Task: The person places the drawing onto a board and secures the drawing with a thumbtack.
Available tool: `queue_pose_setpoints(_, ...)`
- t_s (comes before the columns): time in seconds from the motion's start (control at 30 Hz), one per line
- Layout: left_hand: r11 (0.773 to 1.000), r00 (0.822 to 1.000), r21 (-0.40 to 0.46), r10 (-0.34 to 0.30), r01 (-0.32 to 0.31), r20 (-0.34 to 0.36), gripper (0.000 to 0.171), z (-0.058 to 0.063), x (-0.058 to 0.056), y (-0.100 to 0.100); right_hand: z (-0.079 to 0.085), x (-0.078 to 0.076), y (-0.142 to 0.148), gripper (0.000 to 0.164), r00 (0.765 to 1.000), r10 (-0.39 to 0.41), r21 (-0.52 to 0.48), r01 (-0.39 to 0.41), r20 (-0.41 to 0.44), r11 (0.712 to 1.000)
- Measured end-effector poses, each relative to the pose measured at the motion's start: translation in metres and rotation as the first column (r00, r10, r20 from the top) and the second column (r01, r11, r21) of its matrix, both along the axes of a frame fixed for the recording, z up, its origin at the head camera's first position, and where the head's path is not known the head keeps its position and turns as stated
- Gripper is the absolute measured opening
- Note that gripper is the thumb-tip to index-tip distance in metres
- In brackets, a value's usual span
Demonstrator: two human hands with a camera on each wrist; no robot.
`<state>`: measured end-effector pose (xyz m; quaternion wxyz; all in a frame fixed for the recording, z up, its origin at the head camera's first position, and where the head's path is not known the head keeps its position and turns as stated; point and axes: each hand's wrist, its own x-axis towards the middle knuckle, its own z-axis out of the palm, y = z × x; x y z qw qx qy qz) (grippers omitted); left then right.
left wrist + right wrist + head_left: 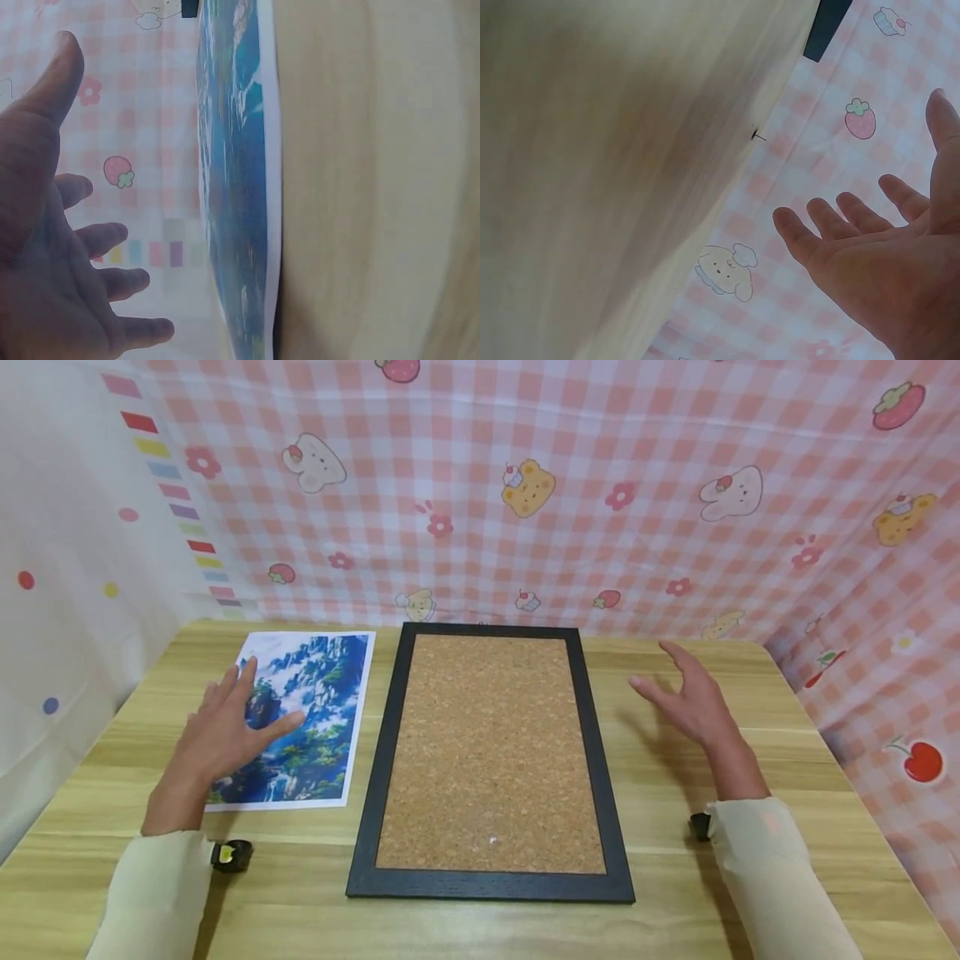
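Observation:
In the head view a black-framed cork board [487, 752] lies flat in the middle of the table. Left of it lies a printed landscape picture [322, 718] with blue mountains, trees and a white border. My left hand [225, 727] hovers over the picture's left part, fingers spread, holding nothing; in the left wrist view a gap shows between that hand [52, 255] and the sheet [240, 165]. To the right of the board my right hand [690, 697] is held above the wood, thumb apart from the fingers, with nothing in it.
The light wood table [795, 843] backs onto a pink checked cloth [480, 485] with cartoon prints, which also hangs at the right. A pale cloth [60, 652] hangs at the left. In the right wrist view a small dark mark [756, 136] shows at the table's edge.

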<state>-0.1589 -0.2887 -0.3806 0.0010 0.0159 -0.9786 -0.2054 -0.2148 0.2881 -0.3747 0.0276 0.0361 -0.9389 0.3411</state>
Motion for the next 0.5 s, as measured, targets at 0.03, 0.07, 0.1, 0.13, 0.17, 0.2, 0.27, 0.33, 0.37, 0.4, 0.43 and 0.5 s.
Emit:
queue_pose_setpoints(0.03,1.0,1.0,0.007,0.005,-0.005,0.004,0.107,-0.0004,-0.0003,-0.0007,-0.0002,-0.0003,0.0006,0.086,1.0,-0.001,-0.002,0.001,0.004,1.0)
queue_pose_setpoints(0.07,1.0,1.0,0.012,0.009,-0.01,0.007,0.108,-0.0006,-0.0005,-0.0013,-0.0003,-0.0005,0.001,0.086,1.0,-0.002,-0.002,0.002,0.006,1.0)
queue_pose_setpoints(0.1,1.0,1.0,0.018,0.016,-0.016,0.01,0.109,-0.0009,-0.0008,-0.0021,-0.0004,-0.0008,0.0015,0.086,1.0,-0.002,-0.003,0.002,0.007,1.0)
queue_pose_setpoints(0.13,0.999,1.0,0.023,0.022,-0.023,0.012,0.109,-0.0011,-0.0011,-0.0027,-0.0006,-0.001,0.0019,0.086,1.0,-0.002,-0.003,0.002,0.008,1.0)
queue_pose_setpoints(0.17,0.999,1.0,0.025,0.029,-0.029,0.012,0.11,-0.0012,-0.0014,-0.0031,-0.0007,-0.0012,0.0023,0.087,1.0,-0.002,-0.005,0.002,0.007,1.0)
queue_pose_setpoints(0.2,0.999,0.999,0.03,0.035,-0.035,0.013,0.11,-0.0013,-0.0016,-0.0035,-0.0006,-0.0012,0.0026,0.087,1.0,-0.002,-0.007,0.002,0.007,1.0)
queue_pose_setpoints(0.27,0.998,0.999,0.042,0.05,-0.051,0.015,0.111,-0.0016,-0.0019,-0.0043,-0.0008,-0.0012,0.0035,0.087,1.0,0.0,-0.013,0.0,0.006,1.0)
queue_pose_setpoints(0.33,0.996,0.998,0.054,0.066,-0.066,0.013,0.112,-0.0019,-0.0021,-0.0054,-0.0011,-0.0011,0.0043,0.088,1.0,0.006,-0.024,-0.006,0.009,1.0)
queue_pose_setpoints(0.37,0.995,0.997,0.063,0.072,-0.072,0.015,0.112,-0.0019,-0.0022,-0.006,-0.0012,-0.0007,0.0048,0.088,1.0,0.008,-0.03,-0.008,0.011,1.0)
queue_pose_setpoints(0.4,0.994,0.997,0.071,0.077,-0.078,0.015,0.112,-0.0019,-0.0022,-0.0067,-0.0014,-0.0005,0.0053,0.088,1.0,0.009,-0.036,-0.009,0.017,0.999)
queue_pose_setpoints(0.43,0.994,0.997,0.077,0.082,-0.083,0.015,0.113,-0.002,-0.0023,-0.0077,-0.0018,-0.0001,0.0056,0.089,1.0,0.01,-0.042,-0.009,0.023,0.999)
queue_pose_setpoints(0.5,0.991,0.996,0.099,0.088,-0.089,0.012,0.113,-0.0025,-0.0026,-0.01,-0.0025,0.0005,0.0062,0.09,0.999,0.01,-0.052,-0.007,0.041,0.999)
